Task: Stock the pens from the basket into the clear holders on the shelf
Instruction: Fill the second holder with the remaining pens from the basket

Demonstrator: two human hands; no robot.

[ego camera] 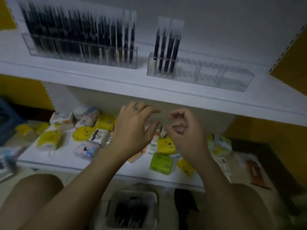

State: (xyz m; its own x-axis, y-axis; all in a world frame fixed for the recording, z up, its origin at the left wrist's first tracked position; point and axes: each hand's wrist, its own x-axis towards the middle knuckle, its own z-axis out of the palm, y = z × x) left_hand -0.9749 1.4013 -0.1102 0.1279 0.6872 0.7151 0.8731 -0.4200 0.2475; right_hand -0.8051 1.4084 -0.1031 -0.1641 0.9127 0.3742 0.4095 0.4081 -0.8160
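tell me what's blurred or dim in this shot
Head view: vertical motion blur smears the dark pens in the long clear plastic holder; the white plastic basket at the bottom is dim and soft; the left hand and right hand look fairly sharp; the white shelf edge bows, wide-angle distortion.

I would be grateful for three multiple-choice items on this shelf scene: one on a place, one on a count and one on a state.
1. Where is the basket of pens?
A) on the upper shelf
B) on the floor
C) in a hand

2. How many pens stand in the right clear holder?
A) four
B) none
C) over ten

3. What is the left hand holding?
A) a pen
B) a tissue pack
C) nothing

Answers: 1 B, it sits below both shelves; 2 A, four dark pens stand at its left end; 3 C, its fingers are spread and bare.
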